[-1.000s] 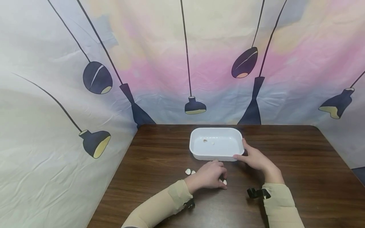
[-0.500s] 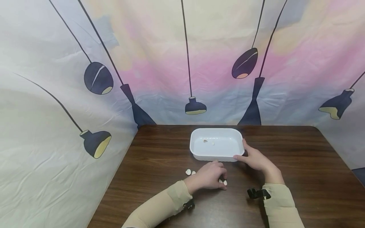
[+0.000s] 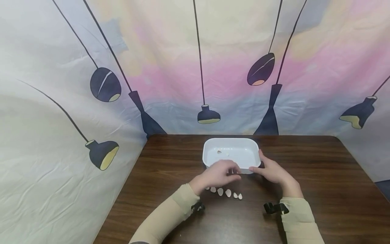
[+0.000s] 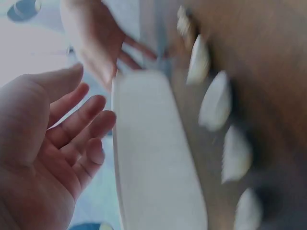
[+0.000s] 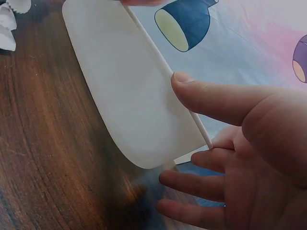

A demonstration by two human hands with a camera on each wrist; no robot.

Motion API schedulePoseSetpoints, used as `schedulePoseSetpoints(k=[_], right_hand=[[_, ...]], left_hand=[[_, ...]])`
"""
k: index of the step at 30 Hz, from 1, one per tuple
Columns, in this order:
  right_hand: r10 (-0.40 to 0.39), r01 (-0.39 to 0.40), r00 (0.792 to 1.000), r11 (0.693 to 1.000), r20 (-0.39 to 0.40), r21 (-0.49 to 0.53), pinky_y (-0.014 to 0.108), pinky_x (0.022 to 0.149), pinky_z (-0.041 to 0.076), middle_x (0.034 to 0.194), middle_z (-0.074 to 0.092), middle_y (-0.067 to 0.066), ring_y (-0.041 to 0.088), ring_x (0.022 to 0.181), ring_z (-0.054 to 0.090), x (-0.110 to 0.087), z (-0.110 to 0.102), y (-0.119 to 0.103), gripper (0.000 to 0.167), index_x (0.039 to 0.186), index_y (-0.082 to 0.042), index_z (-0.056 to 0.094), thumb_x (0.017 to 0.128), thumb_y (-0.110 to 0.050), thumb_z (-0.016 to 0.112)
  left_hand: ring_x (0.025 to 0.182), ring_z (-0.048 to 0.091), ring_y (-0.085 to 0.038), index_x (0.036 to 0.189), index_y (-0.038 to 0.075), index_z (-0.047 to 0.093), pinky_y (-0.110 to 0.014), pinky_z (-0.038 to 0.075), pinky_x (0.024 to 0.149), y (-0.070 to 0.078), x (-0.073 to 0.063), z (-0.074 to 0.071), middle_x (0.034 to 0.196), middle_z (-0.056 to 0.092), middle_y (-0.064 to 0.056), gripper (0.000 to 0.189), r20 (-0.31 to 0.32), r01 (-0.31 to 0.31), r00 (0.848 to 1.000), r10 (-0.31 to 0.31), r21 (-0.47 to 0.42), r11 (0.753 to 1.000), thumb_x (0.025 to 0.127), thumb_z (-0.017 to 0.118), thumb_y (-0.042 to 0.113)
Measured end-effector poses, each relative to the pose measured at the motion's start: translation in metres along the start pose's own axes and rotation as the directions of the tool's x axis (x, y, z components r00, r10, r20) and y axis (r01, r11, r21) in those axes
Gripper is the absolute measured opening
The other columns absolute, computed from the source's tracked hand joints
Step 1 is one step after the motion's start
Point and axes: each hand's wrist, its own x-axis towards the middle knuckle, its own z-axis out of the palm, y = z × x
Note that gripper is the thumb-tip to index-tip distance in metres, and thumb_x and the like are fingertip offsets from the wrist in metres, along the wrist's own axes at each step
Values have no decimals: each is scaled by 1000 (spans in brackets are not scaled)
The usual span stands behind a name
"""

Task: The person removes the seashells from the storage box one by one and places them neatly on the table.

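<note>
A white plastic tray stands near the table's far side, holding a small brownish shell and a tiny white piece. My right hand holds its near right corner. The thumb lies on the front rim and the other fingers are at the end wall. Over the tray's near edge hovers my left hand, fingers loosely bent, nothing visible in it. Several white seashells form a row in front of the tray. Their left end is partly hidden by my left wrist; more shells show in the left wrist view.
The brown wooden table reaches back to a printed curtain with lamp drawings. Black camera mounts sit on both wrists, above cream sleeves.
My left hand has lifted off the shells and moved away from me, up to the tray's near edge, uncovering the row. My right hand has stayed on the tray's corner.
</note>
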Motion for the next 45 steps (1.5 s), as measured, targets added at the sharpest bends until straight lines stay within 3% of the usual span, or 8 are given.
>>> schedulePoseSetpoints(k=[3,8,16,19,27,38,41,45], right_hand=[[19,-19,1000,1000,3,-8,68,114,37,162,27,42,56,147,38,-1,-1,0,106,164,13,8,102,-47,70],[37,-37,999,999,2,-15,68,114,36,162,26,42,57,147,37,-1,-2,1,104,164,12,8,103,-45,70],[18,-18,1000,1000,2,-1,68,116,34,163,26,41,56,148,36,1,1,0,105,165,11,9,102,-45,71],[18,-18,1000,1000,0,0,67,116,34,164,26,40,56,149,35,2,2,1,106,165,11,9,101,-46,71],[28,-28,1000,1000,3,4,67,117,33,165,22,39,55,150,33,3,1,4,106,165,10,7,102,-46,71],[41,-41,999,999,5,0,68,117,32,165,22,39,56,150,32,4,1,1,107,165,11,8,101,-47,72],[41,-41,999,999,3,3,68,117,32,165,22,39,56,150,32,4,1,1,108,165,11,8,101,-48,72],[32,-32,999,999,-2,2,67,118,32,165,23,39,55,150,33,4,2,3,107,165,11,9,101,-47,72]], left_hand=[[87,65,-7,114,11,77,-19,50,81,-15,12,-9,96,73,5,17,-49,91,995,-91,-3,996,100,78,21],[92,66,-15,120,7,77,-26,52,84,-44,36,-16,101,74,-3,23,-14,244,970,-244,32,969,98,78,14],[101,65,-18,122,7,76,-31,53,95,-67,55,-8,110,73,-5,32,40,459,887,-460,34,888,91,76,3],[100,64,-18,121,7,77,-31,53,95,-72,60,-3,110,72,-4,32,35,490,870,-491,28,871,89,76,1],[90,61,-13,107,10,80,-29,53,88,-78,71,9,99,71,1,17,0,520,852,-523,103,848,91,85,12],[87,60,-14,95,10,80,-30,54,84,-80,72,15,92,68,1,6,-27,584,812,-583,15,812,92,84,7],[83,58,-14,91,11,76,-29,52,80,-80,72,15,87,65,2,8,-26,584,812,-584,12,812,93,83,6],[81,57,-15,87,12,71,-29,50,76,-79,71,13,84,62,2,15,-18,565,825,-564,20,825,92,83,5]])
